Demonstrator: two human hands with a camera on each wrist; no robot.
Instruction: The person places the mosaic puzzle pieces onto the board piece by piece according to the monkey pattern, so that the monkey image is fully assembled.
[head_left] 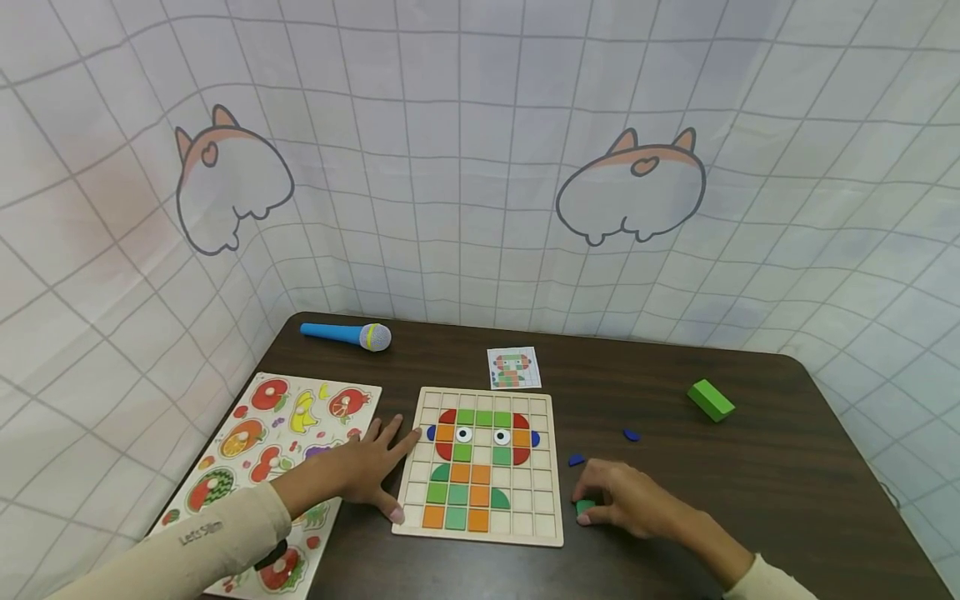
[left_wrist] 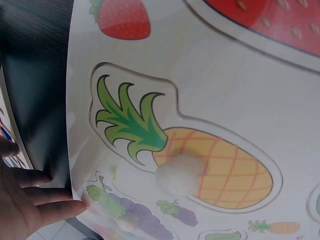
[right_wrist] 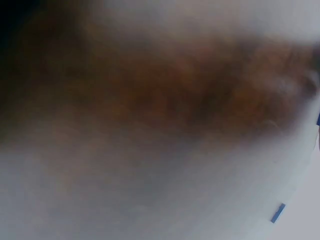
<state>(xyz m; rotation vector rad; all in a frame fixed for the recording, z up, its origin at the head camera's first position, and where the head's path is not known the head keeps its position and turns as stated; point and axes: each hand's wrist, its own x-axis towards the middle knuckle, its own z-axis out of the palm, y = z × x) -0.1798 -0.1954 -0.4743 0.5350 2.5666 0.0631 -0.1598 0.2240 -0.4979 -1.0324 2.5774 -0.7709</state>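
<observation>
A square wooden grid board (head_left: 525, 479) lies on the table, partly filled with coloured tiles that form a figure with two round eyes. My left hand (head_left: 367, 467) has its fingers spread, with thumb and fingertips at the board's left edge. In the left wrist view, its fingers (left_wrist: 50, 205) reach toward a fruit puzzle. Right of the board, my right hand (head_left: 630, 497) pinches a green piece (head_left: 585, 506) between thumb and fingers, low over the table. Two small blue pieces lie beyond that hand, one nearer (head_left: 576, 460) and one farther (head_left: 632, 435). The right wrist view is mostly blurred.
A fruit puzzle board (head_left: 330, 392) lies under my left forearm. Behind the grid board is a picture card (head_left: 514, 368) showing a similar figure. A blue toy microphone (head_left: 345, 335) lies at the back left, a green block (head_left: 711, 401) at the right. Patterned cloth walls surround the table.
</observation>
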